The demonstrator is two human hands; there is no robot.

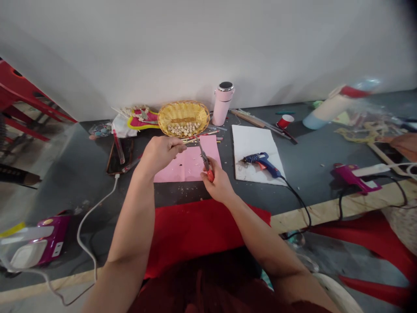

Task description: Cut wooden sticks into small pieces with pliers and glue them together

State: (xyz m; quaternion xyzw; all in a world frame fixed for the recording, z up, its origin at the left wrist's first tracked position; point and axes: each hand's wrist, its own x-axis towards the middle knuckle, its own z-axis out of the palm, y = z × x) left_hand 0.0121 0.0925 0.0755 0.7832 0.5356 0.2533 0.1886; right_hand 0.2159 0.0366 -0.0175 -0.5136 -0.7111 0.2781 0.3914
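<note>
My right hand [217, 180] is closed on red-handled scissors [206, 160], whose blades point up and away over pink paper [192, 167]. Just left of the blades, my left hand [164, 152] pinches a thin pale stick [190, 140]. Small bits lie scattered on the pink sheet. Behind both hands stands a yellow woven basket [184, 114] with many small pale pieces inside. A few thin sticks lie between the basket and the paper.
A blue glue gun [262, 163] lies on a white board [241, 139] to the right. Behind are a pink bottle [222, 104] and a red spool [285, 121]. A phone [114, 158] and purple power strip [54, 239] sit left. Another person's hand [404, 145] shows far right.
</note>
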